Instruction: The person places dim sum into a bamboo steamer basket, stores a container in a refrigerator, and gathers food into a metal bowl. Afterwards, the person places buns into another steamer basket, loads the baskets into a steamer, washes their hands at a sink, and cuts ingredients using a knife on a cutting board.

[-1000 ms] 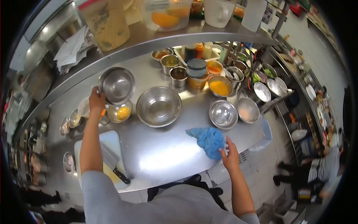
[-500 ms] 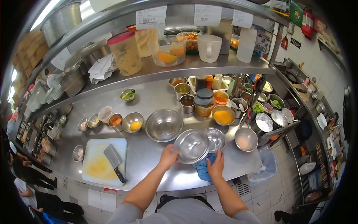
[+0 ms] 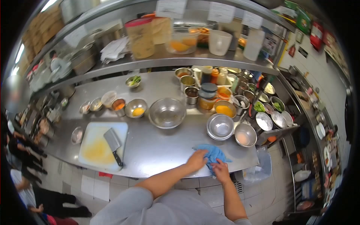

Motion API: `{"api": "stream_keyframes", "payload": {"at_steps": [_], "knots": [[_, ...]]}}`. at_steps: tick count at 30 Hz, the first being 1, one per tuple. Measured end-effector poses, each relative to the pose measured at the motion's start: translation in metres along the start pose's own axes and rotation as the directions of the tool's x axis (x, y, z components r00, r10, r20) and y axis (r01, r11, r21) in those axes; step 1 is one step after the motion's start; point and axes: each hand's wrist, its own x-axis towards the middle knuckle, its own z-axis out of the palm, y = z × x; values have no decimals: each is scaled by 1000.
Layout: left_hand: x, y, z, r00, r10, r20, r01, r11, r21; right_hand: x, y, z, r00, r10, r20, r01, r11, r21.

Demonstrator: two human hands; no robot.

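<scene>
A crumpled blue cloth [image 3: 213, 151] lies near the front edge of the steel counter. My left hand [image 3: 197, 160] grips its left side, fingers curled over the fabric. At the lower right of the cloth, my right hand [image 3: 221, 169] pinches it between thumb and fingers. Beyond my hands, two steel bowls [image 3: 220, 126] stand nested together. A bowl with a pale pinkish content [image 3: 245, 135] sits close on their right. Further left rests a large steel mixing bowl [image 3: 167, 113].
A cleaver [image 3: 112, 140] lies on a white cutting board [image 3: 87, 135] at left. Small bowls, one with yolk [image 3: 137, 111], line up behind it. Sauce containers [image 3: 207, 98] crowd the back right. A loaded shelf [image 3: 165, 60] runs overhead. People [image 3: 41, 191] stand at lower left.
My left hand has let go of a steel bowl, now nested with the other one, and has come onto the cloth. The cloth is more spread out. The camera view has shifted.
</scene>
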Motion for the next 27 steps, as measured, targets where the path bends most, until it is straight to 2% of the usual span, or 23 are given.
{"api": "stream_keyframes", "payload": {"at_steps": [1, 2, 3, 5, 6, 7, 8, 9, 10, 12, 14, 16, 17, 19, 20, 22, 24, 25, 27], "knots": [[-5, 18, -1, 991, 87, 97, -91, 995, 31, 12, 11, -2, 941, 246, 230, -337, 691, 639], [-14, 35, -4, 970, 154, 188, -167, 985, 53, 21, 13, 3, 778, 248, 578, -588, -36, 808], [-22, 30, 3, 985, 95, 143, -104, 993, 52, 24, 5, 8, 757, 199, 623, -633, -18, 774], [-38, 6, 11, 973, 215, 86, -231, 931, 282, 35, -20, 10, 717, 309, 625, -666, 38, 745], [-45, -7, -4, 987, 159, 30, -161, 944, 287, 33, -43, 21, 731, 494, 471, -624, 204, 754], [-44, -20, -26, 975, 155, 162, -207, 899, 386, 26, -47, 40, 737, 451, 504, -642, 230, 732], [-39, -34, -48, 943, 139, 303, -274, 841, 467, 18, -40, 63, 860, 479, 173, -463, 593, 659], [-41, -58, -66, 963, 118, 241, -235, 807, 542, 15, -42, 79, 916, 362, -174, -257, 861, 439], [-47, -87, -84, 975, 106, 193, -204, 766, 610, 10, -60, 79, 903, 374, -210, -252, 859, 446], [-61, -132, -147, 986, -139, 89, 51, 771, 635, 6, -80, 72, 920, 353, -169, -251, 864, 435], [-81, -165, -210, 913, -401, -80, 361, 699, 617, 9, -87, 67, 937, 323, -131, -242, 873, 424], [-104, -184, -256, 774, -549, -316, 581, 415, 700, 16, -85, 64, 963, 267, -38, -242, 918, 314], [-110, -188, -272, 763, -562, -319, 592, 410, 693, 19, -84, 65, 966, 258, -22, -238, 920, 312], [-119, -197, -294, 684, -710, -166, 578, 389, 717, 28, -83, 75, 957, 288, 4, -275, 908, 318], [-121, -191, -291, 681, -712, -172, 582, 383, 717, 31, -82, 81, 959, 284, 6, -271, 907, 322], [-125, -168, -258, 630, -746, -215, 674, 388, 629, 29, -80, 91, 990, 79, -119, -87, 994, -64], [-132, -162, -225, 616, -768, -175, 647, 366, 669, 29, -92, 93, 983, 75, -167, -93, 990, -103], [-139, -131, -227, 641, -758, -120, 627, 427, 652, 31, -97, 95, 974, 75, -215, -109, 983, -151], [-147, -112, -207, 664, -746, -52, 596, 485, 640, 31, -89, 96, 974, 67, -217, -96, 987, -128]]}}
